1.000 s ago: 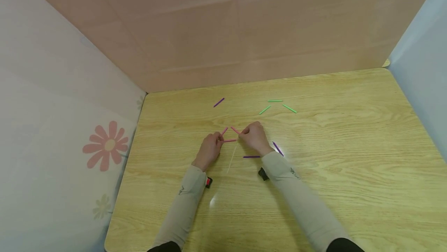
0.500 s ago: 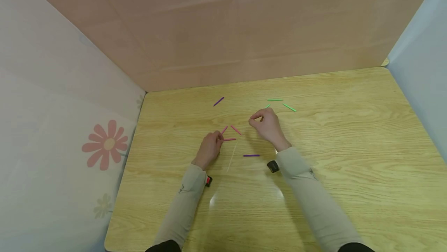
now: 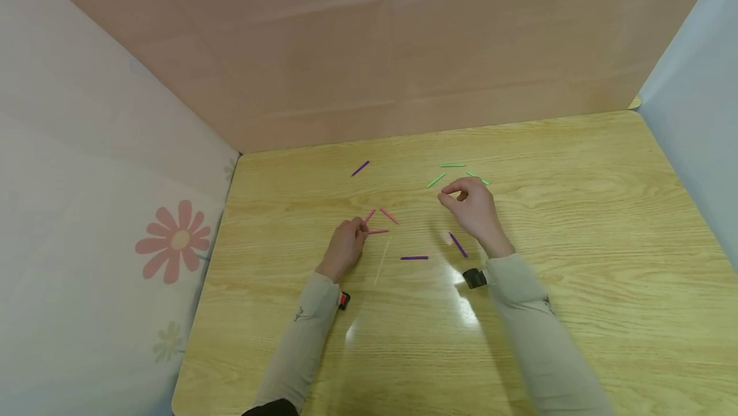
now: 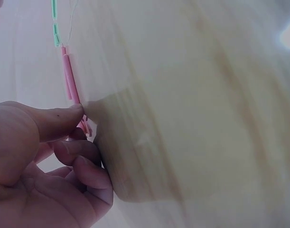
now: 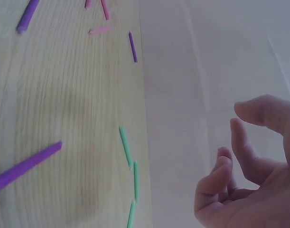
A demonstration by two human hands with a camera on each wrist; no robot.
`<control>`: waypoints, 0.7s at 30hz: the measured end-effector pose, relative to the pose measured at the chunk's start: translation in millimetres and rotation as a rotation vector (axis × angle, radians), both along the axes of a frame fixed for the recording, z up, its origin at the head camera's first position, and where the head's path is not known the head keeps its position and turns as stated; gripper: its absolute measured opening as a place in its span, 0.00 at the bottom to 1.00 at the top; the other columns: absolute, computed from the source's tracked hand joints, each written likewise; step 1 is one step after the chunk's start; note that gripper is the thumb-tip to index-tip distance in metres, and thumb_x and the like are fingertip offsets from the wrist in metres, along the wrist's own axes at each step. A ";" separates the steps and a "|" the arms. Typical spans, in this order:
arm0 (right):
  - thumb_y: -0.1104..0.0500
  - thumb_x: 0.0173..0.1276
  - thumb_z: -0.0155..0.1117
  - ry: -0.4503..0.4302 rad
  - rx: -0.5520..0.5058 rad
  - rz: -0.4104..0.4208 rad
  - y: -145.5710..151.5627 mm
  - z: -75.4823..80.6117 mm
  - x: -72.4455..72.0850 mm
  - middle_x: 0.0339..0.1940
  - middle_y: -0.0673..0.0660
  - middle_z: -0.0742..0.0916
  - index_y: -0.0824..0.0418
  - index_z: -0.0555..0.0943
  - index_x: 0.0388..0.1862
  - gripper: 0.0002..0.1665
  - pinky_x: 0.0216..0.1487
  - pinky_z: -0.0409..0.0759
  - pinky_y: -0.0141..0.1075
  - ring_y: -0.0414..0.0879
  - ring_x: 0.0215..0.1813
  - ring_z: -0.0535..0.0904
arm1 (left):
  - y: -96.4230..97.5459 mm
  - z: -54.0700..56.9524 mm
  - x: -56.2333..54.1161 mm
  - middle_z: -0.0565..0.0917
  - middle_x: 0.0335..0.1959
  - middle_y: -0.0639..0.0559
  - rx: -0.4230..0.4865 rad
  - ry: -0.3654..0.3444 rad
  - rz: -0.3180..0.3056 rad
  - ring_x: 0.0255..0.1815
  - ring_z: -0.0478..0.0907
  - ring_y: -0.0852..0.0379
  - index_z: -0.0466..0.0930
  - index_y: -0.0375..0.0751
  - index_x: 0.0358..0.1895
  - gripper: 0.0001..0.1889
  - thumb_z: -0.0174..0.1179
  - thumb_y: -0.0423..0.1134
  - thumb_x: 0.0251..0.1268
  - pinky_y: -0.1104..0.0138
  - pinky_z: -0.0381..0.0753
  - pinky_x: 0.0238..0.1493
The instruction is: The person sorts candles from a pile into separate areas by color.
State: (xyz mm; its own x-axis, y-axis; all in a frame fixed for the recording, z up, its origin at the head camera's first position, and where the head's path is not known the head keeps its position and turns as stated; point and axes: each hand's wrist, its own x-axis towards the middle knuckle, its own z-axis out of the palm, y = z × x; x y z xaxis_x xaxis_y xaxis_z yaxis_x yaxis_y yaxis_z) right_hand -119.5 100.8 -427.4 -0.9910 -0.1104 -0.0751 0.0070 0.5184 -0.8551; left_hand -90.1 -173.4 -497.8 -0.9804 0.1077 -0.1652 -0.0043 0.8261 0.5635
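Note:
My left hand (image 3: 346, 246) rests on the table and pinches a pink stick (image 4: 71, 78) at its end between thumb and fingers. This lower pink stick (image 3: 378, 231) lies flat with a second, slanted pink stick (image 3: 369, 215) meeting it near the fingertips. A third pink stick (image 3: 389, 215) slants down to the right, so the three lie roughly as a triangle. My right hand (image 3: 473, 211) hovers in front of the green sticks with nothing in it. In the right wrist view its thumb and index fingertips are close together with a small gap, the other fingers loosely curled.
Green sticks (image 3: 452, 165) lie at the back, three in an arch. Purple sticks lie apart: one (image 3: 360, 168) at back left, one (image 3: 414, 257) in front, one (image 3: 458, 245) near the right forearm. A brown panel (image 3: 403, 50) closes off the table's (image 3: 576, 224) far side.
My right hand has let go of the upper right pink stick and moved right and away, toward the green sticks. My left hand has stayed in place.

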 end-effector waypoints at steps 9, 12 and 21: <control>0.52 0.68 0.61 -0.097 0.049 0.038 30.1 -13.2 9.7 0.57 0.67 0.74 0.66 0.81 0.45 0.18 0.31 0.68 0.36 0.47 0.32 0.67 | -0.1 0.1 -2.0 0.77 0.33 0.47 0.002 -0.003 -0.008 0.32 0.70 0.54 0.76 0.40 0.41 0.04 0.52 0.35 0.72 0.65 0.71 0.34; 0.52 0.68 0.62 -0.162 0.055 0.072 38.0 -20.6 13.7 0.60 0.68 0.73 0.67 0.81 0.44 0.18 0.29 0.68 0.35 0.46 0.31 0.66 | 0.2 0.9 -2.0 0.77 0.33 0.46 -0.003 0.001 -0.009 0.32 0.70 0.54 0.76 0.40 0.41 0.04 0.52 0.34 0.72 0.65 0.71 0.34; 0.58 0.66 0.63 -0.229 0.067 0.172 48.9 -43.4 25.0 0.37 0.60 0.81 0.69 0.82 0.41 0.14 0.29 0.72 0.36 0.45 0.30 0.70 | 0.7 0.0 0.4 0.77 0.33 0.47 -0.011 -0.026 -0.002 0.31 0.69 0.55 0.76 0.40 0.42 0.04 0.52 0.34 0.72 0.66 0.70 0.33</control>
